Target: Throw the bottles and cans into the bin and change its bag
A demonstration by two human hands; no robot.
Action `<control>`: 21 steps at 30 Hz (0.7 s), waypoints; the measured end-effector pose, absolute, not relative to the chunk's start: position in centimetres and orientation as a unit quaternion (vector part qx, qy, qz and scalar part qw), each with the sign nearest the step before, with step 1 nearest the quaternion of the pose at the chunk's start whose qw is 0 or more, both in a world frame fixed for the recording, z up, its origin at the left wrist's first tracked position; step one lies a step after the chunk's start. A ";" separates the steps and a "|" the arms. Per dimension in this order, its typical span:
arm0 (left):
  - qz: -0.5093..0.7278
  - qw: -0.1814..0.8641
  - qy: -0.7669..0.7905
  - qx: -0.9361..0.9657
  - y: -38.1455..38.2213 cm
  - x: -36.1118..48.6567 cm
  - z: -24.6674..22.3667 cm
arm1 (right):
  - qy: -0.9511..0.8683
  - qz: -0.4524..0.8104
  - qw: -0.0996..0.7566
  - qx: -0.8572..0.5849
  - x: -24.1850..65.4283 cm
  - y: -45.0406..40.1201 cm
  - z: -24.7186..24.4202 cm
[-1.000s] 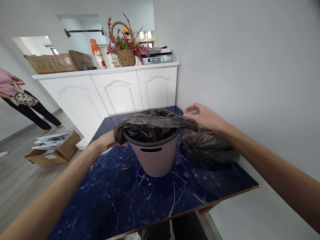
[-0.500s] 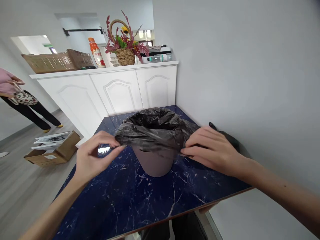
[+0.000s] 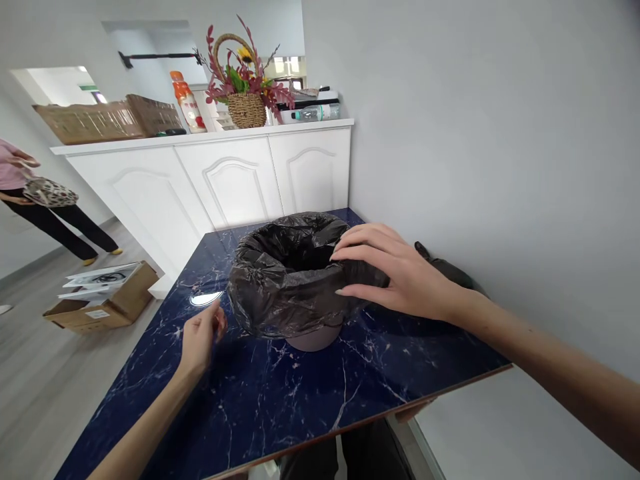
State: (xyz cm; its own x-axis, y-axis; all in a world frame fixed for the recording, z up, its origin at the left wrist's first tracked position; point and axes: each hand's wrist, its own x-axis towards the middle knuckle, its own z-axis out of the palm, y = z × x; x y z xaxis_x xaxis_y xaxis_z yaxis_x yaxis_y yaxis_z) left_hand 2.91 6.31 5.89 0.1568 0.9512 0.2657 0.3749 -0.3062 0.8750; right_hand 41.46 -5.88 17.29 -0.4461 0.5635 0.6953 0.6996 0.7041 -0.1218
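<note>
A black trash bag (image 3: 285, 300) lines a mauve-grey trash can (image 3: 315, 339) standing upright on the dark blue marbled table. Its edge is folded outward and hangs down over most of the can's outside. My right hand (image 3: 400, 270) is at the right side of the rim, fingers stretched over the bag's edge and thumb apart on the outside; whether it presses on the plastic I cannot tell. Left of the can and clear of the bag, my left hand (image 3: 200, 337) is loosely closed with nothing visible in it. The can's inside is dark.
The table (image 3: 280, 413) meets a grey wall (image 3: 475, 133) at right, where a black item (image 3: 447, 270) lies. Behind stands a white cabinet (image 3: 235, 190) with a flower basket (image 3: 247, 110) and bottles. A cardboard box (image 3: 125, 307) and another person (image 3: 50, 193) are at left.
My left hand has let go of the bag and drawn down and left, curling closed. The bag's front has dropped lower over the can. My right hand has moved left onto the rim, fingers opened.
</note>
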 end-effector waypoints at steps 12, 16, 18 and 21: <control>0.370 0.337 0.533 0.682 9.3 1.6 1.1 | -0.839 -0.153 0.307 -0.422 42.3 2.9 17.6; 0.361 0.333 0.534 0.688 9.2 1.5 0.8 | -0.792 -0.196 0.271 -0.511 46.1 6.2 17.1; 0.357 0.333 0.534 0.690 9.2 1.4 0.7 | -0.764 -0.208 0.262 -0.552 48.5 7.6 16.7; 0.353 0.332 0.536 0.691 9.1 1.3 0.6 | -0.728 -0.216 0.270 -0.592 51.8 9.2 15.8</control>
State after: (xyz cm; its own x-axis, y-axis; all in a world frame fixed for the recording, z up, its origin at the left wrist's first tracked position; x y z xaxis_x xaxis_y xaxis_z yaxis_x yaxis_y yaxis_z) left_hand 1.33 9.10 0.62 0.1754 0.9755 0.1326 0.5072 -0.2050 0.8371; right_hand 51.79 9.20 15.76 -0.1528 0.7452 0.6491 0.9788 0.2048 -0.0047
